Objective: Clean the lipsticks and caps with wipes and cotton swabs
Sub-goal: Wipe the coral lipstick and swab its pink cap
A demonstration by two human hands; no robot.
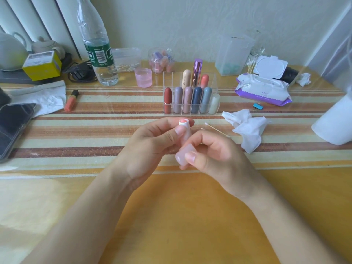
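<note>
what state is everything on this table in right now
lipstick: uncapped, held by left hand and right hand
wipes pack: lid flipped open
cotton swab: lying loose, untouched
wipe: crumpled, beside the swab
orange lipstick: capped, lying on its side
organizer: front row full, back row partly empty
</note>
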